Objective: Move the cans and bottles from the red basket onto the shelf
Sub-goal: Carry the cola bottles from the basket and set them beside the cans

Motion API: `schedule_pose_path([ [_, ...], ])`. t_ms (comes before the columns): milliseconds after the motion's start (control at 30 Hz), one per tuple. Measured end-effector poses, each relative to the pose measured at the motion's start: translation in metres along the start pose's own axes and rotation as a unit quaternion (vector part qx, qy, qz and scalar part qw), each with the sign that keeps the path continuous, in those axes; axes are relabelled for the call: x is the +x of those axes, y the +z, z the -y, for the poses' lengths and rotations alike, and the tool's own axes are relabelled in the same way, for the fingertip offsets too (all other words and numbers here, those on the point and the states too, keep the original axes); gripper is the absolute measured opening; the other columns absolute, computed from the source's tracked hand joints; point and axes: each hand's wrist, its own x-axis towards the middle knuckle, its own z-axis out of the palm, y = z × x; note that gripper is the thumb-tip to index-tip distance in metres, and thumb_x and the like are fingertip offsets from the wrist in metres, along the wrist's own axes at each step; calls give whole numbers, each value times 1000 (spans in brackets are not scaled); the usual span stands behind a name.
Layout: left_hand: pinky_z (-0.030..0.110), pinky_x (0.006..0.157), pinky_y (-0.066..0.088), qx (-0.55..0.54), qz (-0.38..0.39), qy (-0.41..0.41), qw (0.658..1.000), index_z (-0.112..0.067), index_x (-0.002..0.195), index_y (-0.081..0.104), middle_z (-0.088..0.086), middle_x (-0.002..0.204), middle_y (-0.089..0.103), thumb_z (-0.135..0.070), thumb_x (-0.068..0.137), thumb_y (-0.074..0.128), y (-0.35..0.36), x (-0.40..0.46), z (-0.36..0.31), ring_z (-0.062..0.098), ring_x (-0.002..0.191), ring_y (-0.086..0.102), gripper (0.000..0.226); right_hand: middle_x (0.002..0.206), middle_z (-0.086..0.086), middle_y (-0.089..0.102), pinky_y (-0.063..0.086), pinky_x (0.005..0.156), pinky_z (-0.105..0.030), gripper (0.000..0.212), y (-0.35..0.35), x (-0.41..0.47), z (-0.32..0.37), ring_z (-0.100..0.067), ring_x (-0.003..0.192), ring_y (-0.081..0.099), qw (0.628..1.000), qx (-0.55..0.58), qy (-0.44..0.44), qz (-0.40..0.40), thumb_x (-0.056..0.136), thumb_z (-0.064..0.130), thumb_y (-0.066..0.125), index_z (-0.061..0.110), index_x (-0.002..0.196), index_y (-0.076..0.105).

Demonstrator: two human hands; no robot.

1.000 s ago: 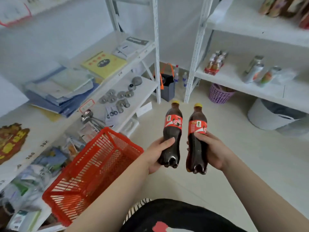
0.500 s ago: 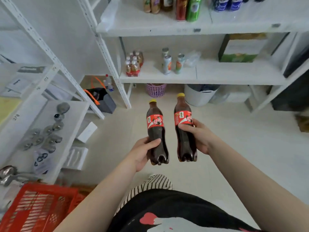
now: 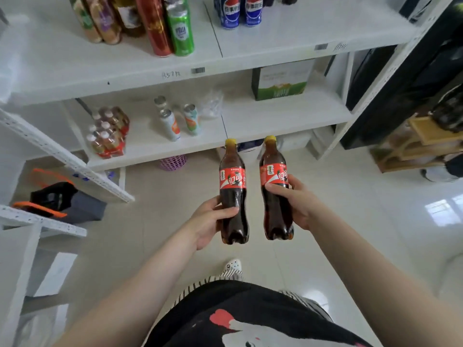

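Two clear glossy plastic cola bottles with yellow caps, the left one (image 3: 233, 196) and the right one (image 3: 275, 194), wear shiny red film labels. The white painted metal shelf (image 3: 275, 116) beyond looks smooth and matt. On its upper board stand a glossy red metal can (image 3: 155, 26) and a glossy green metal can (image 3: 181, 28). The pale tiled floor (image 3: 375, 221) is polished and reflective.

Bright, even light; window glare on floor (image 3: 441, 211) at right; soft motion blur, wide-angle bending at edges.
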Motion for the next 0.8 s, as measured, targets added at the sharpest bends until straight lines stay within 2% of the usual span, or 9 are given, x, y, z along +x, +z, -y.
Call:
schedule_pose_path([
  [233, 33, 80, 56, -7, 26, -13, 1000, -13, 109, 63, 5, 95, 75, -5, 82, 64, 58, 92, -67, 20, 87, 71, 27, 115, -12, 66, 57, 72, -37, 68, -48, 67, 73, -27, 98, 67, 999, 27, -11, -19, 72, 13, 80, 16, 133, 50],
  [400, 36, 85, 54, -25, -1, 0, 1000, -13, 110, 63, 8, 99, 73, -5, 80, 66, 100, 149, -95, 22, 92, 70, 31, 114, -13, 66, 55, 81, -41, 65, -90, 121, 126, -31, 99, 66, 1000, -6, -20, 6, 72, 13, 80, 14, 130, 52],
  [500, 35, 85, 54, -51, -16, 19, 998, -10, 114, 62, 8, 99, 72, -4, 81, 65, 135, 179, -112, 21, 89, 70, 34, 111, -10, 67, 57, 76, -39, 62, -119, 148, 169, -28, 97, 67, 999, -25, -29, 29, 72, 12, 80, 17, 128, 53],
  [600, 37, 90, 52, -70, -22, 45, 996, -10, 113, 63, 8, 100, 72, -9, 71, 69, 172, 203, -131, 22, 91, 69, 43, 111, -8, 67, 59, 72, -38, 62, -146, 168, 208, -27, 98, 68, 997, -43, -29, 54, 71, 15, 82, 22, 125, 53],
  [700, 38, 92, 52, -74, -36, 65, 994, -9, 116, 62, 9, 104, 71, -12, 66, 71, 201, 224, -152, 24, 95, 68, 51, 116, -9, 66, 57, 83, -44, 67, -167, 185, 242, -30, 103, 66, 995, -60, -29, 68, 70, 17, 82, 22, 130, 51],
  [800, 38, 91, 53, -58, -44, 87, 994, -12, 112, 64, 10, 103, 71, -4, 74, 69, 221, 242, -176, 26, 96, 68, 39, 113, -9, 67, 58, 75, -40, 63, -175, 199, 273, -28, 98, 67, 995, -50, -35, 85, 71, 14, 81, 19, 127, 54],
])
